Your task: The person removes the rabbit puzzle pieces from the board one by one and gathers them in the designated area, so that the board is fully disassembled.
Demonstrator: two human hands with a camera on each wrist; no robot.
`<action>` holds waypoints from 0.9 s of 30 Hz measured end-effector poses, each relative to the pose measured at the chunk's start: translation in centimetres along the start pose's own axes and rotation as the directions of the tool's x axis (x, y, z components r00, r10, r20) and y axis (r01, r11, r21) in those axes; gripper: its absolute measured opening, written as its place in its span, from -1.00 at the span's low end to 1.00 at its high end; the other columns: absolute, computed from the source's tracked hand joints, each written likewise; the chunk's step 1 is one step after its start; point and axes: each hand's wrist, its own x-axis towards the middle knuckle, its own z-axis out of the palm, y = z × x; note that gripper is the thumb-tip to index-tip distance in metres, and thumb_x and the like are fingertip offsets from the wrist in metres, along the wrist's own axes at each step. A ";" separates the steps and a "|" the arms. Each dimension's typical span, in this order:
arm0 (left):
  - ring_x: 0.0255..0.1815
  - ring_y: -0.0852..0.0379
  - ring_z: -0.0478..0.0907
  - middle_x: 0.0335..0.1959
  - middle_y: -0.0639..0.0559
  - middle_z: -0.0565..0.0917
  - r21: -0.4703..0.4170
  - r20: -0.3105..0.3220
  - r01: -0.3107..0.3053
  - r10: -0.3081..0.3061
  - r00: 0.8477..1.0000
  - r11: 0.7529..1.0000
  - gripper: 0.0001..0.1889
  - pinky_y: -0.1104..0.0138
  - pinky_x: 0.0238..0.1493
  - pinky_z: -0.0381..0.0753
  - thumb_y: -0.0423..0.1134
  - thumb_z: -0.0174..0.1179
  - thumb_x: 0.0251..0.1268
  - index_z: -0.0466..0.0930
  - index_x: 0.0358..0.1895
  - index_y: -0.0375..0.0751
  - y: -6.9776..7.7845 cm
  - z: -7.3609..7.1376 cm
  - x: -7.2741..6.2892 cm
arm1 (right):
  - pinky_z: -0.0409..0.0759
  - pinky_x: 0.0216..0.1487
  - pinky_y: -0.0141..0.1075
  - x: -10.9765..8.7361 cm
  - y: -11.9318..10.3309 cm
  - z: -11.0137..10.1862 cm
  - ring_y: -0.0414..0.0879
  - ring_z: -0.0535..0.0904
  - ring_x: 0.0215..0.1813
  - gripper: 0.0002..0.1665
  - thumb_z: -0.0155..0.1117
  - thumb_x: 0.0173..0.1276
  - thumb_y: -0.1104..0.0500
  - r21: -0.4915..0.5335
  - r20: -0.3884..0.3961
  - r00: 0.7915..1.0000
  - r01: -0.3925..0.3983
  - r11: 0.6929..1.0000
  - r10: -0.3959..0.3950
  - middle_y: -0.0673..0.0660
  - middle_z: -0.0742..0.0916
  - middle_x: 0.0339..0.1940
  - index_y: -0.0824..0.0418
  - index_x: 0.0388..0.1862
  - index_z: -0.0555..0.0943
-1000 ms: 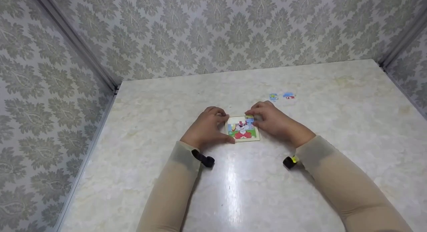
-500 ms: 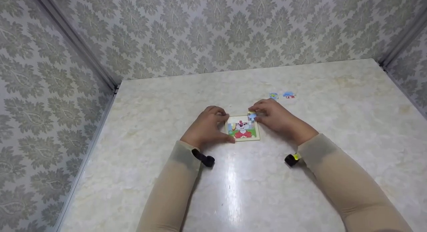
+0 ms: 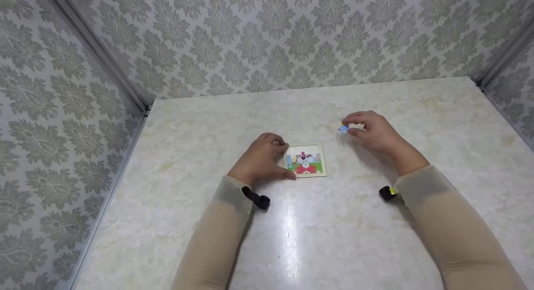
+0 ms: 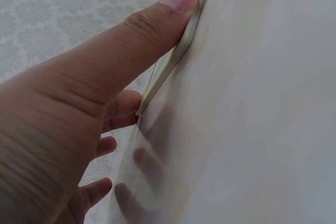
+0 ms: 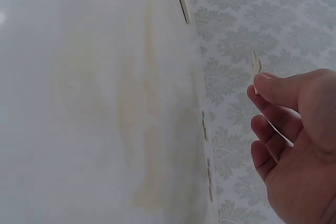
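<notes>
A small square jigsaw board (image 3: 318,170) with a pale frame lies flat on the table; its lower part shows a red and white cartoon animal, its top strip is bare. My left hand (image 3: 265,158) holds the board's left side between thumb and fingers. The left wrist view shows the thumb (image 4: 181,1) on the frame's near edge. To the right, my right hand (image 3: 377,133) pinches a blue and yellow puzzle piece (image 3: 343,128) between thumb and fingertips, above the table. That puzzle piece (image 5: 256,69) appears edge-on in the right wrist view.
Two loose puzzle pieces lie on the table in the right wrist view, a nearer piece (image 5: 210,179) and a farther piece (image 5: 205,126); the right hand covers them in the head view. Patterned walls (image 3: 267,39) stand behind and beside the marbled table (image 3: 200,123).
My right hand has lifted the blue and yellow puzzle piece off the board's top right corner and carried it right and away. The left hand stays on the board.
</notes>
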 end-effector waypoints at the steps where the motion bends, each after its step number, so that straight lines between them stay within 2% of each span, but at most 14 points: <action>1: 0.71 0.03 0.32 0.50 0.07 0.58 0.001 0.004 -0.003 0.003 1.000 1.000 0.11 0.16 0.82 0.30 0.33 0.76 0.01 0.59 0.63 -0.09 0.0 0.0 0.0 | 0.53 0.49 0.25 -0.2 0.3 -0.4 0.28 0.51 0.60 -0.59 0.29 0.75 0.23 0.002 -0.021 1.000 -0.004 1.000 0.004 0.27 0.68 0.59 0.24 0.46 0.75; 5: 0.72 0.02 0.32 0.51 0.06 0.58 0.009 0.006 -0.010 0.010 1.000 1.000 0.11 0.15 0.82 0.28 0.33 0.77 0.01 0.59 0.64 -0.11 0.0 -0.1 0.1 | 0.53 0.43 0.17 -0.7 1.7 -1.8 0.27 0.49 0.65 -0.56 0.30 0.76 0.21 0.019 -0.090 0.995 -0.035 0.999 0.037 0.28 0.65 0.63 0.24 0.50 0.73; 11: 0.73 0.02 0.31 0.51 0.08 0.58 0.003 0.005 -0.001 0.001 1.000 1.000 0.12 0.14 0.83 0.27 0.33 0.77 0.01 0.58 0.64 -0.10 0.0 0.1 0.1 | 0.52 0.52 0.22 -1.2 3.6 -3.5 0.28 0.41 0.73 -0.56 0.27 0.78 0.19 0.033 -0.145 0.983 -0.104 0.994 0.108 0.25 0.62 0.67 0.22 0.52 0.72; 13: 0.73 0.02 0.31 0.51 0.08 0.58 0.004 0.003 0.003 -0.003 1.000 1.000 0.12 0.14 0.83 0.27 0.34 0.77 0.00 0.58 0.64 -0.09 -0.1 0.2 0.0 | 0.54 0.49 0.13 -1.2 4.4 -3.9 0.27 0.43 0.71 -0.55 0.26 0.78 0.17 0.038 -0.166 0.977 -0.127 0.991 0.131 0.25 0.62 0.67 0.21 0.52 0.72; 16: 0.73 0.02 0.31 0.50 0.09 0.58 0.009 -0.004 0.006 -0.006 1.000 1.000 0.12 0.14 0.83 0.26 0.35 0.77 -0.01 0.59 0.64 -0.07 -0.1 0.2 0.0 | 0.56 0.24 -0.20 -1.2 5.6 -4.3 0.21 0.52 0.57 -0.54 0.26 0.80 0.12 0.043 -0.187 0.969 -0.157 0.987 0.162 0.26 0.63 0.65 0.18 0.54 0.70; 18: 0.73 0.02 0.31 0.50 0.09 0.58 0.006 -0.008 0.006 -0.006 1.000 1.000 0.12 0.14 0.83 0.27 0.35 0.77 -0.01 0.59 0.64 -0.07 -0.1 0.1 -0.1 | 0.51 0.04 -0.32 -1.2 6.3 -4.5 0.18 0.55 0.45 -0.53 0.26 0.80 0.09 0.045 -0.193 0.964 -0.176 0.983 0.182 0.27 0.64 0.64 0.16 0.55 0.70; 19: 0.73 0.02 0.31 0.49 0.09 0.58 0.007 -0.009 0.005 -0.005 1.000 1.000 0.12 0.14 0.83 0.27 0.35 0.77 -0.01 0.59 0.64 -0.07 -0.1 0.1 -0.1 | 0.49 0.02 -0.33 -1.2 6.6 -4.5 0.17 0.54 0.44 -0.52 0.25 0.81 0.08 0.049 -0.190 0.963 -0.187 0.981 0.193 0.27 0.64 0.65 0.15 0.57 0.69; 21: 0.73 0.03 0.31 0.49 0.10 0.58 0.002 -0.009 0.009 -0.009 1.000 1.000 0.11 0.14 0.83 0.27 0.34 0.77 -0.01 0.59 0.64 -0.07 -0.2 0.1 -0.2 | 0.59 0.15 -0.28 -1.1 7.1 -4.7 0.18 0.51 0.51 -0.50 0.24 0.81 0.06 0.080 -0.171 0.958 -0.219 0.972 0.230 0.27 0.60 0.68 0.12 0.60 0.66; 22: 0.73 0.03 0.30 0.50 0.10 0.58 -0.001 -0.008 0.009 -0.009 1.000 1.000 0.11 0.14 0.83 0.27 0.33 0.77 -0.01 0.59 0.64 -0.08 -0.2 0.1 -0.2 | 0.62 0.30 -0.17 -1.1 7.4 -4.7 0.22 0.48 0.57 -0.49 0.22 0.82 0.06 0.097 -0.160 0.956 -0.231 0.968 0.244 0.29 0.58 0.69 0.12 0.62 0.65; 25: 0.73 0.03 0.30 0.50 0.10 0.58 -0.007 -0.006 0.006 -0.006 1.000 1.000 0.10 0.13 0.83 0.28 0.32 0.77 0.00 0.59 0.63 -0.08 -0.2 0.1 -0.2 | 0.47 0.66 0.22 -1.0 8.0 -4.9 0.30 0.35 0.75 -0.48 0.20 0.82 0.08 0.123 -0.137 0.953 -0.256 0.959 0.272 0.30 0.53 0.74 0.15 0.63 0.63; 27: 0.74 0.02 0.30 0.50 0.09 0.58 -0.007 -0.006 0.002 -0.002 1.000 1.000 0.10 0.12 0.83 0.28 0.33 0.77 0.00 0.59 0.63 -0.08 -0.2 0.2 -0.1 | 0.37 0.73 0.34 -0.9 8.5 -5.1 0.35 0.33 0.78 -0.48 0.19 0.82 0.09 0.107 -0.135 0.953 -0.259 0.960 0.272 0.31 0.53 0.74 0.18 0.62 0.63</action>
